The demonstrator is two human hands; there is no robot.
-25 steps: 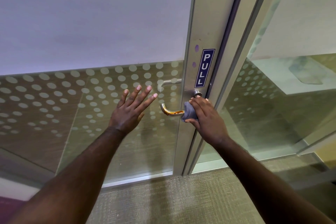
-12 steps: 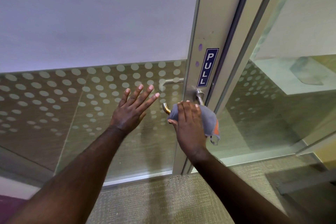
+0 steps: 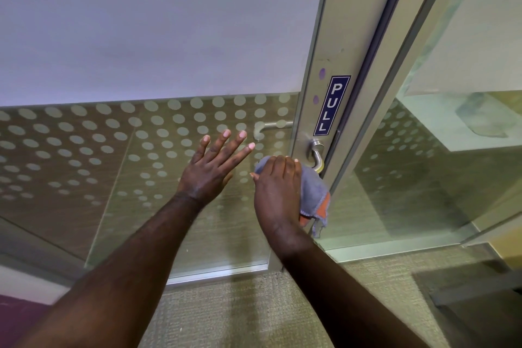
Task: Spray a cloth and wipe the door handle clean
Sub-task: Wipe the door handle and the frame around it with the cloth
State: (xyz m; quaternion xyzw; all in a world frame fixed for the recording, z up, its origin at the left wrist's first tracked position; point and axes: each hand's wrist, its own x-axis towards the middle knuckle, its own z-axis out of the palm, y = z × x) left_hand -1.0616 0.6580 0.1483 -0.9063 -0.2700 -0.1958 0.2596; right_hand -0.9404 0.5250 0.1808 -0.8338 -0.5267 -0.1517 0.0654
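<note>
A metal lever door handle sticks out of the aluminium door frame just below a blue PULL sign. My right hand is wrapped over the lever's outer part, shut on a grey cloth with an orange patch that hangs down at the right of the hand. Only the handle's neck and bend show; the rest is hidden under the cloth and hand. My left hand lies flat against the dotted glass door to the left of the handle, fingers spread, holding nothing.
A second handle shows through the glass on the door's far side. A fixed glass panel stands to the right of the frame. Beige carpet covers the floor below. No spray bottle is in view.
My right hand has slid with the cloth from the handle's base outward to the left along the lever, and the cloth now hangs below it. The left hand stayed on the glass.
</note>
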